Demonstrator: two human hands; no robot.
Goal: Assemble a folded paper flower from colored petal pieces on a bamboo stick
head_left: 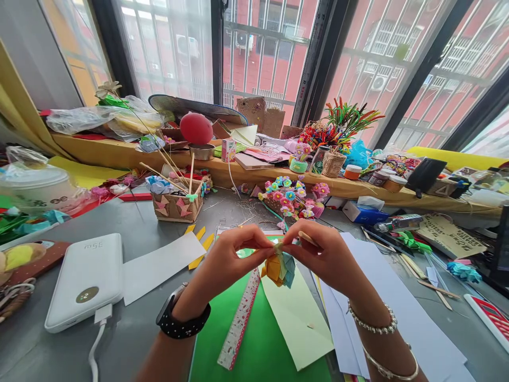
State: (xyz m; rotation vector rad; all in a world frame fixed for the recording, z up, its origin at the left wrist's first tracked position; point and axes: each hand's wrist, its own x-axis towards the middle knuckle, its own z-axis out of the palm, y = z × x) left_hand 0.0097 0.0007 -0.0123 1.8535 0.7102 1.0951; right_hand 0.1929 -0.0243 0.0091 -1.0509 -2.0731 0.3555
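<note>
Over the green mat [222, 323], a folded paper piece [280, 269] in yellow-orange, pale green and light blue hangs from my fingertips. My left hand [240, 249] pinches its top edge between thumb and finger. From the other side, my right hand [318, 252] pinches the same top edge, the two sets of fingertips almost meeting. A thin wooden stick [308, 239] is also tucked in my right fingers. Below the hands lie a patterned ruler [240, 321] and a pale green paper sheet [298, 323].
White paper sheets [397, 307] spread at the right, near wooden sticks [413, 265]. To the left are a white power bank [89, 281] with a cable and a white paper strip [163, 265]. A decorated box [178, 207] and paper flowers [290, 196] stand behind, below a cluttered ledge [258, 171].
</note>
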